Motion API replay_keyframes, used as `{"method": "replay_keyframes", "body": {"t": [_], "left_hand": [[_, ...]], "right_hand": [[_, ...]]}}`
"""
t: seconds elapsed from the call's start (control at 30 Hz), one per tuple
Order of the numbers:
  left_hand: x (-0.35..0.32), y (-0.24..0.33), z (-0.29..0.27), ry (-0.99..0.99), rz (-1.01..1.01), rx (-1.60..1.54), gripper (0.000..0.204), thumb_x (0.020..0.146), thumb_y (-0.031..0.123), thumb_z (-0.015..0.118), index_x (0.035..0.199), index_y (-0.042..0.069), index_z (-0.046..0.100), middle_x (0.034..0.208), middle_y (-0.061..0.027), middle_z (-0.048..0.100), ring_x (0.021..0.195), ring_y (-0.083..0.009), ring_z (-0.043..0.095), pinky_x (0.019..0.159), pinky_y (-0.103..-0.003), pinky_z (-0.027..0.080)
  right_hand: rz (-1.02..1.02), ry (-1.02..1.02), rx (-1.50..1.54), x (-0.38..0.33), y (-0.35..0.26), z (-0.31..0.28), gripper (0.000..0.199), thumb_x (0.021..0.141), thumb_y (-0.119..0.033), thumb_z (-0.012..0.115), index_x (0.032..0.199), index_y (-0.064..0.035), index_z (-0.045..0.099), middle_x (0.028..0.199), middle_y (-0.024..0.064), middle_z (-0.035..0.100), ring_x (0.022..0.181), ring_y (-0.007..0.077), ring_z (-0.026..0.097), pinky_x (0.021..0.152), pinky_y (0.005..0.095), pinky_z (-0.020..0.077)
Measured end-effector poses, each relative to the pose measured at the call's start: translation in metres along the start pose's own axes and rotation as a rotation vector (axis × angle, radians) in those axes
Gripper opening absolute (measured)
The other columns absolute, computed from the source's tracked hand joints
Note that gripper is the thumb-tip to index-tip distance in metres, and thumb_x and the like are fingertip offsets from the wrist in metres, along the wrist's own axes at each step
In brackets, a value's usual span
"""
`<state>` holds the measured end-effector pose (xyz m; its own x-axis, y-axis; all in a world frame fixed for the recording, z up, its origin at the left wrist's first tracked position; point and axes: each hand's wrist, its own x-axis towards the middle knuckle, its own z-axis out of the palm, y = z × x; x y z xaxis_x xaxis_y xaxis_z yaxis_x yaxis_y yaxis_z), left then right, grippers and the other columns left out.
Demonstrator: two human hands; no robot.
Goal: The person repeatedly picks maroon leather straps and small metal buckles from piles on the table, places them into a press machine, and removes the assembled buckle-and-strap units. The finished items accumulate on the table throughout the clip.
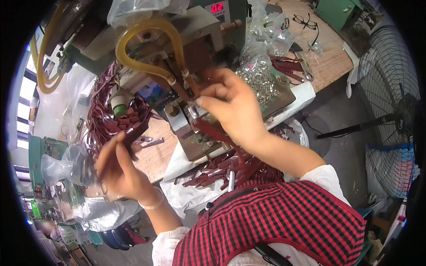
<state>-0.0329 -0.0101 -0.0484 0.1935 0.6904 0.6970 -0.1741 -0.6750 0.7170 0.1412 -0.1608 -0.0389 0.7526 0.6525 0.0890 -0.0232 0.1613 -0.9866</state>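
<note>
At the bench press (195,48), my right hand (237,104) is closed, with thumb and forefinger bent together beside the small metal die (191,111). What its fingertips hold, if anything, is hidden. A dark red strap (215,131) runs from the die down under my right wrist. My left hand (124,173) is raised at the left, slightly blurred, its thumb and fingertips drawn together next to a pile of dark red straps (120,117). I cannot make out what is between them. More dark red straps (230,170) lie in front of the press, near my apron.
A yellow hose (148,26) loops over the press. Small shiny metal parts (262,84) are heaped right of the die. Glasses (306,21) and scissors (306,66) lie on the wooden table (335,57). A large black fan (390,119) stands at the right.
</note>
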Motion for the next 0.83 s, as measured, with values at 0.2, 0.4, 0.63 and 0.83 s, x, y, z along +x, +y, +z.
{"method": "replay_keyframes", "body": {"t": [0.2, 0.4, 0.63, 0.83], "left_hand": [[-0.026, 0.027, 0.029, -0.661, 0.762, 0.228, 0.022, 0.076, 0.005, 0.079, 0.097, 0.007, 0.076, 0.117, -0.015, 0.076, 0.06, -0.0128, 0.055, 0.051, -0.029, 0.039], [-0.032, 0.007, 0.058, -0.613, 0.843, 0.175, 0.03, 0.071, 0.007, 0.079, 0.1, 0.011, 0.075, 0.107, -0.0107, 0.076, 0.054, -0.01, 0.054, 0.047, -0.024, 0.039], [-0.031, 0.006, 0.056, -0.606, 0.838, 0.173, 0.028, 0.068, 0.008, 0.078, 0.097, 0.012, 0.076, 0.105, -0.0087, 0.076, 0.054, -0.0098, 0.055, 0.048, -0.024, 0.041], [-0.053, 0.028, 0.028, -0.634, 0.539, 0.27, 0.028, 0.079, 0.007, 0.082, 0.106, 0.004, 0.079, 0.111, -0.0144, 0.078, 0.074, -0.0213, 0.072, 0.064, -0.028, 0.054]], "right_hand": [[-0.353, -0.063, -0.402, -0.002, 0.013, -0.036, 0.04, 0.093, -0.006, 0.066, 0.133, 0.0005, 0.062, 0.122, 0.0127, 0.07, 0.123, 0.0213, 0.063, 0.105, 0.0344, 0.0473], [-0.367, 0.353, -1.166, 0.03, 0.106, -0.13, 0.03, 0.081, -0.023, 0.08, 0.109, -0.0124, 0.078, 0.137, 0.021, 0.062, 0.137, 0.0388, 0.05, 0.109, 0.0508, 0.0444], [-0.601, 0.123, -1.245, 0.033, 0.097, -0.114, 0.025, 0.08, -0.011, 0.076, 0.105, -0.0101, 0.074, 0.128, 0.0133, 0.067, 0.132, 0.0344, 0.056, 0.098, 0.045, 0.0502], [-0.667, 0.091, -1.209, 0.069, 0.119, -0.135, 0.035, 0.084, -0.008, 0.073, 0.118, -0.011, 0.068, 0.136, 0.0106, 0.064, 0.129, 0.0285, 0.058, 0.093, 0.043, 0.0527]]}}
